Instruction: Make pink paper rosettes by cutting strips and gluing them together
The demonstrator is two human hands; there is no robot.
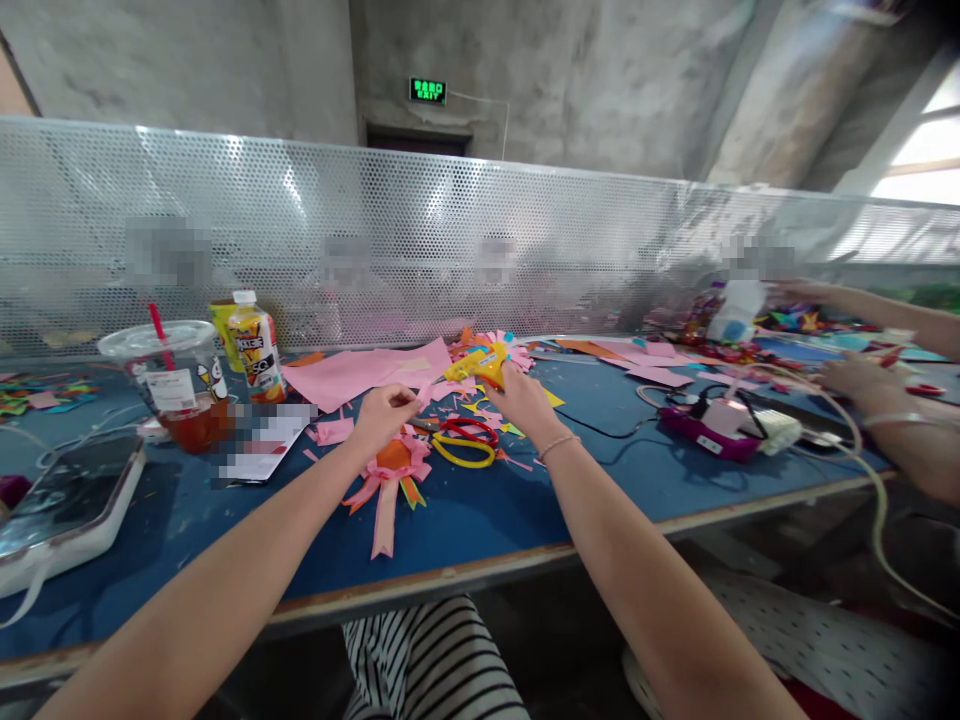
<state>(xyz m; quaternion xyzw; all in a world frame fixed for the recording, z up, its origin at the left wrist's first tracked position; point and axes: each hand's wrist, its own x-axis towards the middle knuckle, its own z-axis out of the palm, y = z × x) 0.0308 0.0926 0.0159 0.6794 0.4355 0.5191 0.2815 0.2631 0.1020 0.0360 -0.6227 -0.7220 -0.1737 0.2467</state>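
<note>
My left hand point(388, 413) is closed in a pinch on a small pink paper piece point(426, 393) above the table. My right hand point(523, 401) is wrapped round a yellow glue gun point(478, 366), its nozzle pointing left toward that paper. Below the hands lie red-and-yellow-handled scissors point(466, 443), their blades partly hidden by paper. A pink paper rosette point(395, 459) with an orange centre and ribbon tails rests on the table just below my left hand. Another pink paper rosette point(504, 345) is behind the glue gun, partly covered.
Pink paper sheets point(367, 372) and scraps lie behind the hands. At left stand a drink cup point(178, 395), a juice bottle point(256, 350) and a phone point(71, 505). A purple power strip point(709, 432) with cords sits right. A co-worker's hands point(862, 378) are at far right.
</note>
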